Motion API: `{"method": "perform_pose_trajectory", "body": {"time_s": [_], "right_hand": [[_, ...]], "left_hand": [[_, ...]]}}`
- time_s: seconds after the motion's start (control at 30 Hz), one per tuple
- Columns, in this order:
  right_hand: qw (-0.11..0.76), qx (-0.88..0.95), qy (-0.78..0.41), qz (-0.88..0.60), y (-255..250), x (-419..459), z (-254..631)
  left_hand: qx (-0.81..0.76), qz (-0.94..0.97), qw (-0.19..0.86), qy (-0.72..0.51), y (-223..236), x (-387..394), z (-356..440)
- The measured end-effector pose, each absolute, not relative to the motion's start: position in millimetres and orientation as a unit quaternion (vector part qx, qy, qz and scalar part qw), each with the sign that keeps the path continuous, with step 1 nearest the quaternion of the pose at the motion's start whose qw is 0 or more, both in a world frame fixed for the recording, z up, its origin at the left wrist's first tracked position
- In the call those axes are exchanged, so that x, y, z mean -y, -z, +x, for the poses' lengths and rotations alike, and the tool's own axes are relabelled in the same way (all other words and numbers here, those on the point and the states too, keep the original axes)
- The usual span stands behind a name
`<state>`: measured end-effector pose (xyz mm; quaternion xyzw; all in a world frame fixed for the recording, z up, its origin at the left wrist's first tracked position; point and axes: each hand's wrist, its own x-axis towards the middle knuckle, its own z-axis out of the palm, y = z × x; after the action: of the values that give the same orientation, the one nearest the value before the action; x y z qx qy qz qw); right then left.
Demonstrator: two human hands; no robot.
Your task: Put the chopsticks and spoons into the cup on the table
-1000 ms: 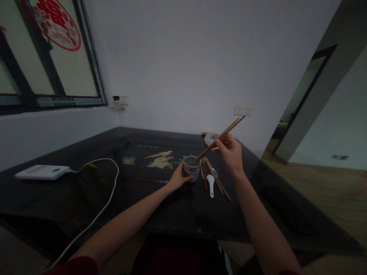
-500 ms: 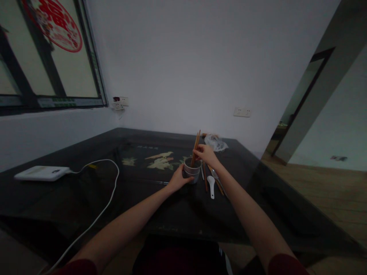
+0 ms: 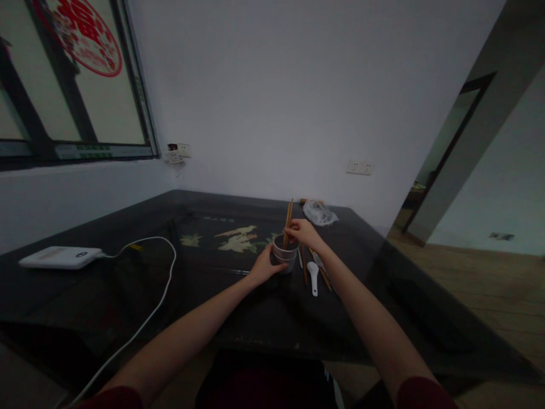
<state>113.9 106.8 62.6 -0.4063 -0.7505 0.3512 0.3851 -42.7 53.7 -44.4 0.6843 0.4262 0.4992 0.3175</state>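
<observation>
My left hand (image 3: pixel 264 265) is wrapped round the side of a grey cylindrical cup (image 3: pixel 286 258) on the dark table. With closed fingers, my right hand (image 3: pixel 301 232) grips wooden chopsticks (image 3: pixel 289 216) above the rim. They stand nearly upright, their lower ends inside the cup and hidden by its wall. Right of the cup lie a white soup spoon (image 3: pixel 314 277), a reddish-brown stick (image 3: pixel 304 268) and other slim utensils, partly covered by my right forearm.
A clear plastic bag (image 3: pixel 319 213) lies at the table's back edge by the wall. On the left, a white power-bank-like device (image 3: pixel 62 257) has a white cable (image 3: pixel 170 278) running off the front edge. A dark flat object (image 3: pixel 430 315) rests at the right.
My right hand has moved left and down to the cup, turning the chopsticks from a slant to nearly upright and lowering them slightly. My left hand has stayed on the cup.
</observation>
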Motion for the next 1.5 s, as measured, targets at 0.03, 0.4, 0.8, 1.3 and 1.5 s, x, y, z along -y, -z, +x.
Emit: {"method": "perform_pose_trajectory", "body": {"time_s": [0.03, 0.4, 0.8, 1.3, 1.5], "right_hand": [[0.387, 0.750, -0.345, -0.410, -62.0, -107.4, 113.9], [0.347, 0.760, -0.266, -0.481, -62.0, -109.9, 109.1], [0.327, 0.793, -0.148, -0.492, -61.2, -122.6, 115.9], [0.371, 0.778, -0.315, -0.397, -48.2, -129.9, 118.6], [0.386, 0.762, -0.335, -0.399, -46.0, -124.2, 122.3]], "left_hand": [[-0.424, 0.686, 0.316, -0.500, 44.6, -53.9, -42.9], [-0.429, 0.676, 0.323, -0.505, 42.2, -52.8, -42.1], [-0.417, 0.681, 0.326, -0.506, 42.2, -51.5, -42.8], [-0.427, 0.691, 0.296, -0.502, 41.9, -51.3, -44.1], [-0.429, 0.696, 0.287, -0.499, 43.3, -52.4, -45.2]]}}
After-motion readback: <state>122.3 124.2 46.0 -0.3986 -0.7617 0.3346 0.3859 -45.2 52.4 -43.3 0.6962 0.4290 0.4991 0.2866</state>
